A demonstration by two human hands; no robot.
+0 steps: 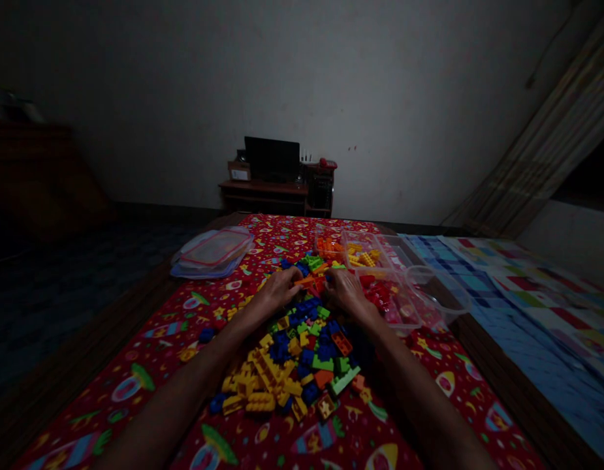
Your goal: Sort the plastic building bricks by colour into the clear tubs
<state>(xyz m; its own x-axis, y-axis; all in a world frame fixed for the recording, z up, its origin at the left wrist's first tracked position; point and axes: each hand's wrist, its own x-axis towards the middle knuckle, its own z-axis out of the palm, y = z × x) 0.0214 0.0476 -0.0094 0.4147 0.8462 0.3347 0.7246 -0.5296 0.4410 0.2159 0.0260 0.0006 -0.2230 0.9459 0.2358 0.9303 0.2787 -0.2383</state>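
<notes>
A heap of toy building bricks [270,365] in yellow, blue, green, orange and red lies on a red patterned cloth [169,365]. At its far side my left hand [279,287] is closed, thumb and fingertips on an orange toy brick [307,282]. Just right of that brick my right hand [345,290] bends over the pile with its fingers curled together. Whatever those fingers hold is too dark and covered to make out. Close to the right hand stands a clear container [413,307] with red bricks [380,294] inside.
Clear boxes hold orange bricks [330,248] and yellow bricks [364,256] behind the right hand. Another clear box [458,297] sits at the right edge. Stacked plastic lids [213,251] lie at the left. A blue checked cloth [507,352] adjoins on the right; a monitor [272,158] stands beyond.
</notes>
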